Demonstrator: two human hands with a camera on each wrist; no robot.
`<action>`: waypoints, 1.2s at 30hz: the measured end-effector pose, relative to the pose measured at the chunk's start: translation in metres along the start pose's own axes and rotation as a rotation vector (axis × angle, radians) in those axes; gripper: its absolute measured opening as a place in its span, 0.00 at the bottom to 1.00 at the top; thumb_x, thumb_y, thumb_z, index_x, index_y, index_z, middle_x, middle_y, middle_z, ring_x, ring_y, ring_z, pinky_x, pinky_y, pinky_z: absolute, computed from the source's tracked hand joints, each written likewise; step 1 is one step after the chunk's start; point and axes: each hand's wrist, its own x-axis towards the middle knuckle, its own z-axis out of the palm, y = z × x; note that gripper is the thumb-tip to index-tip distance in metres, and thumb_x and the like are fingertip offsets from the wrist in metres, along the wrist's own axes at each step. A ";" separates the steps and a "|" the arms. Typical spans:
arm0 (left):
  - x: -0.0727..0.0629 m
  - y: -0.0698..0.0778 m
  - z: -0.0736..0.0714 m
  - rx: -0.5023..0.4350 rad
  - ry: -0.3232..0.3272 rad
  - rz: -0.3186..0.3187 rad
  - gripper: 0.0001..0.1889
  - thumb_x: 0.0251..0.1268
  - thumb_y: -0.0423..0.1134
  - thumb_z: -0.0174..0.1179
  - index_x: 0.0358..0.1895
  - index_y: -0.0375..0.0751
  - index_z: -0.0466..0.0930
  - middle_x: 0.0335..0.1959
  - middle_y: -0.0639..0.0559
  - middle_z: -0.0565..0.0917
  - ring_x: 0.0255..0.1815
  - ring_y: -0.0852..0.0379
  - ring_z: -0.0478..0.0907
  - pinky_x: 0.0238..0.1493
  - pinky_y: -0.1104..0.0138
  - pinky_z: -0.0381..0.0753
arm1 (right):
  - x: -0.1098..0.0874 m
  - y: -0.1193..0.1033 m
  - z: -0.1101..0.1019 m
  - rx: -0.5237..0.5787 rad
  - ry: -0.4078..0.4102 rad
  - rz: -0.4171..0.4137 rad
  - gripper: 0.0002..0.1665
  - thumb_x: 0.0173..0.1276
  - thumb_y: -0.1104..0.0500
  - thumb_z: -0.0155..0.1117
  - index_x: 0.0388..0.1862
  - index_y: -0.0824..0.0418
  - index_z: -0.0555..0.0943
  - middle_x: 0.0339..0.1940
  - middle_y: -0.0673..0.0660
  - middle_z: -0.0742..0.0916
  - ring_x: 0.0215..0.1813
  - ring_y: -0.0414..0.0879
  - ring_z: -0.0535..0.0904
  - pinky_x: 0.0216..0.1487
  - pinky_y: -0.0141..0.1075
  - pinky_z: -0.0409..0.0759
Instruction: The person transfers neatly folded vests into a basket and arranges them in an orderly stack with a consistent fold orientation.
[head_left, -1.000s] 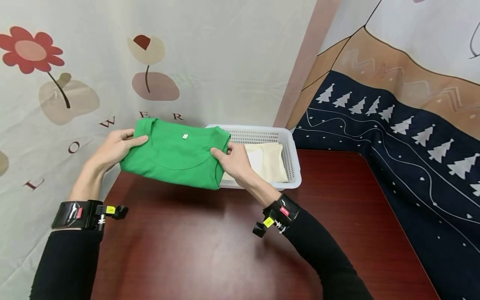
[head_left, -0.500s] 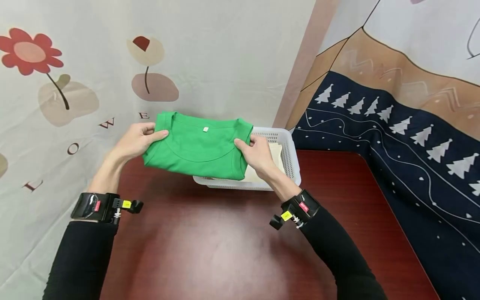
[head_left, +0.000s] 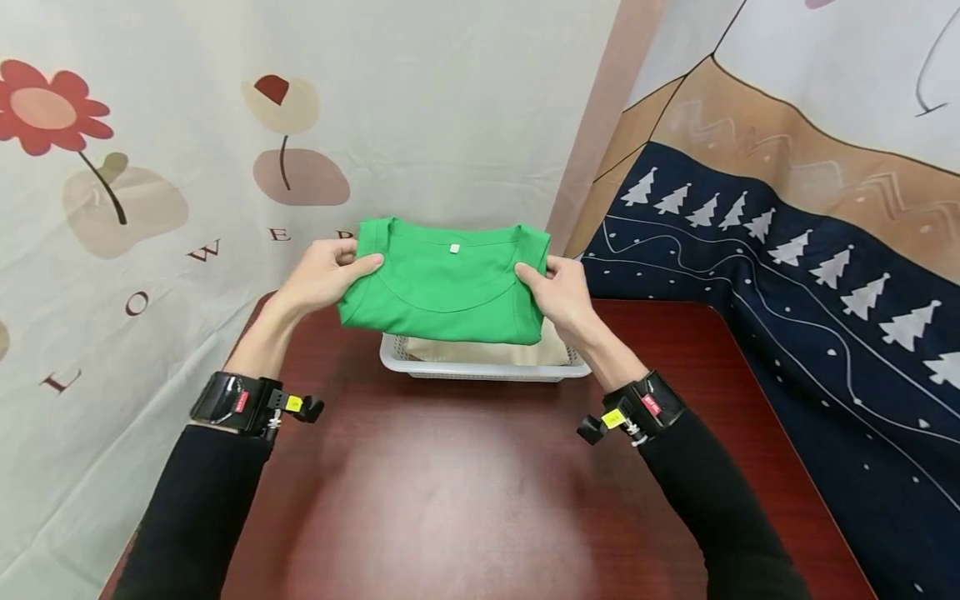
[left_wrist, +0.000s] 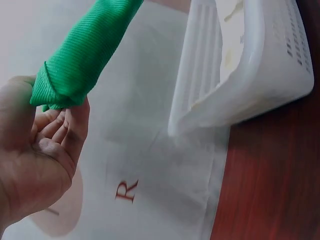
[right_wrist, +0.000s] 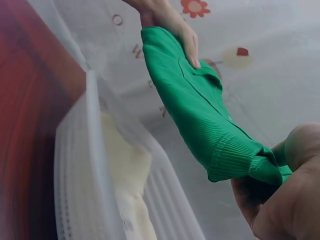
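Note:
A folded green shirt (head_left: pixel 450 283) with a small white neck label is held up over the white plastic basket (head_left: pixel 480 372). My left hand (head_left: pixel 322 275) pinches its left end, thumb in front and fingers behind. At the other end my right hand (head_left: pixel 562 292) grips it the same way. Ribbed green fabric (left_wrist: pixel 75 65) shows between thumb and fingers in the left wrist view. Cream folded cloth (right_wrist: pixel 122 155) lies inside the basket, partly hidden by the shirt in the head view.
The basket stands at the back of a dark red-brown table (head_left: pixel 450 483). Behind it hangs a pale curtain (head_left: pixel 450 108) with flower prints and letters. A navy cloth with tree prints (head_left: pixel 750 275) drapes along the right side.
Both hands have carried the green shirt to the right, from the basket's left side to over it. The shirt now hides most of the basket and its cream cloth.

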 end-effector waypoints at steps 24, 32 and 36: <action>0.030 0.033 0.042 -0.007 -0.102 -0.060 0.23 0.86 0.51 0.65 0.31 0.43 0.72 0.16 0.65 0.60 0.24 0.60 0.67 0.32 0.67 0.67 | 0.018 0.003 -0.058 -0.070 0.040 0.133 0.29 0.87 0.51 0.67 0.75 0.69 0.83 0.54 0.57 0.92 0.41 0.33 0.92 0.46 0.29 0.93; 0.037 0.030 0.042 -0.021 -0.168 -0.131 0.19 0.88 0.49 0.63 0.36 0.39 0.80 0.18 0.60 0.75 0.29 0.56 0.77 0.37 0.67 0.80 | 0.028 0.007 -0.057 -0.145 -0.007 0.204 0.28 0.89 0.51 0.64 0.76 0.69 0.82 0.66 0.62 0.86 0.53 0.39 0.88 0.52 0.27 0.91; 0.041 0.027 0.043 -0.006 -0.183 -0.139 0.21 0.88 0.46 0.63 0.30 0.42 0.74 0.18 0.59 0.72 0.29 0.56 0.76 0.40 0.64 0.85 | 0.035 0.012 -0.054 -0.184 -0.016 0.228 0.27 0.89 0.53 0.64 0.73 0.72 0.83 0.65 0.62 0.85 0.55 0.41 0.86 0.49 0.26 0.89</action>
